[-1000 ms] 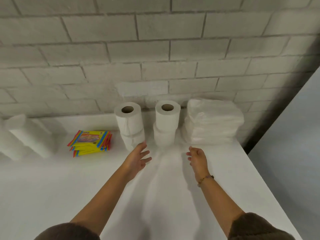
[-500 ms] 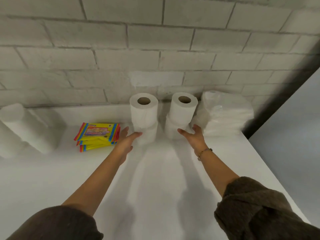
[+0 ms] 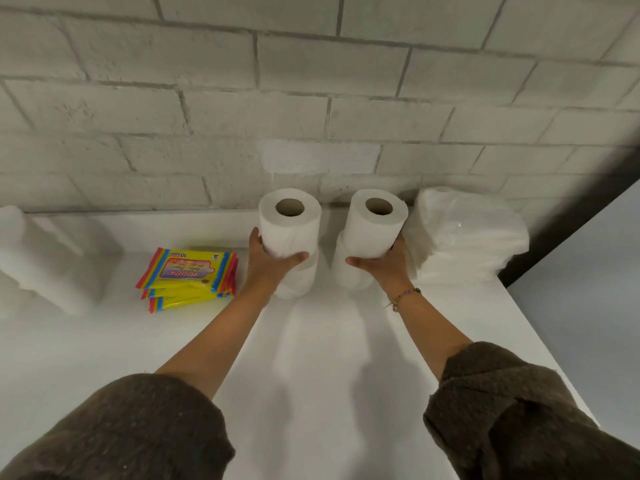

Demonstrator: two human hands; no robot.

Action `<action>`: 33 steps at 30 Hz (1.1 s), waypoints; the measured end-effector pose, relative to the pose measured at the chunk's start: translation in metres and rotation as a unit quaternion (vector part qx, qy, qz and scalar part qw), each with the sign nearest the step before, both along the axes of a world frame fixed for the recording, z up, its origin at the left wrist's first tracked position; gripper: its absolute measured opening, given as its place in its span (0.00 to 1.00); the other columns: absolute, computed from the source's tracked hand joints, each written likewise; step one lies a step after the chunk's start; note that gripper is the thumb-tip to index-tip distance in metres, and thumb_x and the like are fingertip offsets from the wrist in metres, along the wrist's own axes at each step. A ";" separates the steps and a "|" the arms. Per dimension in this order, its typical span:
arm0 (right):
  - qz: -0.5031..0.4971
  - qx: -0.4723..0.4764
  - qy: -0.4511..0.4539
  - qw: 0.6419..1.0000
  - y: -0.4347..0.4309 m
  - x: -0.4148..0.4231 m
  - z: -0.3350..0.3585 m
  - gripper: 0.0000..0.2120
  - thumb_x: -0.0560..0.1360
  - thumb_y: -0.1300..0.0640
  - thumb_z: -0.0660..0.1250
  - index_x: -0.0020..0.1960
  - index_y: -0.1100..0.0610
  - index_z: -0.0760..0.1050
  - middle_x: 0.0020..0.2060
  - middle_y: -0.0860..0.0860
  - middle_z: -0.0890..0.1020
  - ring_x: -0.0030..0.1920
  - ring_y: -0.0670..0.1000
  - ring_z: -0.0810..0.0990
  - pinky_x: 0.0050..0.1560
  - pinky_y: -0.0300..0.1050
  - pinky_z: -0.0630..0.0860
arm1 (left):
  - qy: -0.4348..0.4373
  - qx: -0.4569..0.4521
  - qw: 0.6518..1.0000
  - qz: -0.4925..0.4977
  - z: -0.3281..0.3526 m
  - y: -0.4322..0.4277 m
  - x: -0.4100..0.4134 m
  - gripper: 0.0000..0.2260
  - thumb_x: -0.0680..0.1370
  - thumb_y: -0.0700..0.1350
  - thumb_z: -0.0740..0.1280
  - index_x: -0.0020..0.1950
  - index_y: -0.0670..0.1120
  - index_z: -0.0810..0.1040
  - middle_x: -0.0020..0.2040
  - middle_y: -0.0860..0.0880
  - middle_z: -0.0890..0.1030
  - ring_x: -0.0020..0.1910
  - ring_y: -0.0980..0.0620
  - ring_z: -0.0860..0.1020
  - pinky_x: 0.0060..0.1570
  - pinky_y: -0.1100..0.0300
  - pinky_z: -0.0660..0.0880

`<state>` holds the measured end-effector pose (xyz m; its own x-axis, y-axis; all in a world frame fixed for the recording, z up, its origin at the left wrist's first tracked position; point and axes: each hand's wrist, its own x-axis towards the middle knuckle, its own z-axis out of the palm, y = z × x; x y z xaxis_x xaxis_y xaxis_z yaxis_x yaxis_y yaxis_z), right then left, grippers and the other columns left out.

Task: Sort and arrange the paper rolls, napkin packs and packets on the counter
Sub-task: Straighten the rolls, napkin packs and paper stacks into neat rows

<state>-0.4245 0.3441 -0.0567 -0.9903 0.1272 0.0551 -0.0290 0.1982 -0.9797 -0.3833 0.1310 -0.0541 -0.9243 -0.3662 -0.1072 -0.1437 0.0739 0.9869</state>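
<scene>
Two stacks of white paper rolls stand at the back of the white counter [image 3: 329, 358]. My left hand [image 3: 268, 268] grips the top left roll [image 3: 290, 226], thumb across its front, over a lower roll [image 3: 299, 278]. My right hand [image 3: 388, 268] grips the top right roll [image 3: 375, 225], which sits on another lower roll [image 3: 346, 271]. A pile of clear-wrapped white napkin packs [image 3: 464, 233] lies just right of them. Several yellow packets with rainbow edges [image 3: 188, 275] are stacked to the left.
Large white paper rolls [image 3: 45, 261] lie at the far left against the wall. A grey brick wall [image 3: 311, 98] runs behind the counter. The counter's right edge drops off beside a dark gap [image 3: 568, 233].
Both hands reached forward and closed around the top rolls of the two stacks; earlier they hovered open in front of them. The view moved closer.
</scene>
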 end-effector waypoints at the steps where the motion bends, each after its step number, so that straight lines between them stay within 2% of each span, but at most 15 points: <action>1: 0.000 0.004 0.005 1.000 -0.001 -0.001 -0.001 0.45 0.53 0.65 0.82 0.66 0.59 0.64 0.62 0.54 0.74 0.62 0.52 0.73 0.61 0.47 0.73 | 0.016 0.006 1.000 0.008 0.001 0.002 -0.001 0.44 0.62 0.44 0.79 0.72 0.49 0.59 0.66 0.50 0.70 0.62 0.51 0.69 0.58 0.55 0.68; 5: -0.016 0.025 0.011 1.000 -0.004 -0.001 -0.002 0.42 0.54 0.65 0.82 0.63 0.58 0.64 0.60 0.53 0.74 0.59 0.50 0.73 0.57 0.43 0.73 | 0.043 0.011 0.998 0.035 0.000 0.010 -0.004 0.39 0.62 0.43 0.79 0.68 0.49 0.65 0.64 0.49 0.73 0.60 0.51 0.71 0.60 0.51 0.71; 8: -0.026 0.033 0.023 0.999 -0.008 0.000 -0.003 0.38 0.55 0.66 0.81 0.56 0.53 0.62 0.51 0.46 0.72 0.49 0.42 0.72 0.42 0.23 0.71 | 0.042 0.022 0.997 0.053 -0.004 0.012 -0.006 0.37 0.62 0.44 0.79 0.67 0.47 0.66 0.63 0.48 0.74 0.61 0.48 0.72 0.60 0.50 0.72; 10: -0.031 0.037 0.029 0.998 -0.011 0.001 -0.005 0.38 0.55 0.67 0.80 0.55 0.54 0.60 0.49 0.45 0.69 0.47 0.41 0.71 0.36 0.18 0.68 | 0.034 0.034 0.997 0.057 -0.005 0.013 -0.005 0.38 0.62 0.45 0.79 0.67 0.48 0.64 0.61 0.51 0.73 0.60 0.49 0.72 0.59 0.52 0.71; 13: -0.028 0.046 0.015 0.998 -0.014 0.001 -0.010 0.40 0.55 0.65 0.81 0.58 0.58 0.59 0.50 0.46 0.68 0.47 0.42 0.70 0.36 0.17 0.67 | 0.028 0.031 0.998 0.048 -0.010 0.017 -0.002 0.41 0.61 0.45 0.80 0.68 0.49 0.61 0.61 0.52 0.71 0.60 0.52 0.70 0.58 0.54 0.70; 15: -0.017 0.055 -0.003 0.998 -0.015 0.001 -0.013 0.42 0.55 0.63 0.82 0.60 0.58 0.59 0.50 0.44 0.68 0.47 0.41 0.71 0.36 0.20 0.69 | 0.030 0.032 0.998 0.038 -0.013 0.020 0.002 0.42 0.62 0.44 0.79 0.69 0.49 0.59 0.62 0.52 0.69 0.59 0.53 0.69 0.58 0.55 0.69; 19: 0.001 0.063 -0.023 0.998 -0.019 0.001 -0.018 0.44 0.57 0.61 0.81 0.64 0.59 0.57 0.59 0.52 0.69 0.55 0.46 0.70 0.47 0.30 0.69 | 0.017 0.056 0.998 0.034 -0.016 0.023 0.001 0.42 0.63 0.43 0.78 0.69 0.49 0.57 0.63 0.51 0.67 0.60 0.52 0.68 0.60 0.54 0.69; 21: 0.004 0.065 -0.014 0.998 -0.020 0.002 -0.020 0.43 0.58 0.62 0.80 0.64 0.60 0.58 0.60 0.53 0.70 0.55 0.46 0.70 0.43 0.26 0.69 | 0.017 0.059 0.998 0.030 -0.017 0.025 -0.001 0.42 0.64 0.44 0.78 0.70 0.49 0.56 0.63 0.51 0.67 0.60 0.52 0.68 0.60 0.54 0.69; 24: 0.022 0.067 -0.013 0.997 -0.024 0.005 -0.021 0.43 0.59 0.62 0.79 0.65 0.59 0.57 0.58 0.49 0.68 0.55 0.45 0.70 0.38 0.21 0.70 | 0.019 0.069 0.997 0.024 -0.017 0.031 -0.007 0.41 0.65 0.44 0.78 0.70 0.49 0.56 0.62 0.52 0.67 0.60 0.52 0.68 0.59 0.54 0.69; 29: 0.046 0.080 -0.023 0.995 -0.026 0.007 -0.019 0.43 0.61 0.62 0.78 0.67 0.57 0.54 0.59 0.48 0.65 0.57 0.44 0.67 0.41 0.23 0.66 | 0.005 0.057 0.998 -0.006 -0.020 0.031 -0.017 0.41 0.65 0.45 0.78 0.69 0.50 0.55 0.61 0.54 0.65 0.59 0.53 0.67 0.56 0.56 0.68; 33: 0.073 0.078 -0.014 0.994 -0.027 0.012 -0.017 0.43 0.61 0.63 0.76 0.67 0.55 0.54 0.59 0.46 0.65 0.56 0.42 0.68 0.42 0.20 0.68 | -0.005 0.036 0.999 -0.034 -0.022 0.024 -0.022 0.43 0.65 0.45 0.78 0.70 0.50 0.54 0.61 0.55 0.64 0.59 0.54 0.66 0.56 0.57 0.67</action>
<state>-0.4123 0.3172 -0.0735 -0.9990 -0.0262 0.0353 -0.0421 0.3426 -0.9385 -0.4055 0.1547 -0.0757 -0.9457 -0.2934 -0.1397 -0.1500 0.0127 0.9886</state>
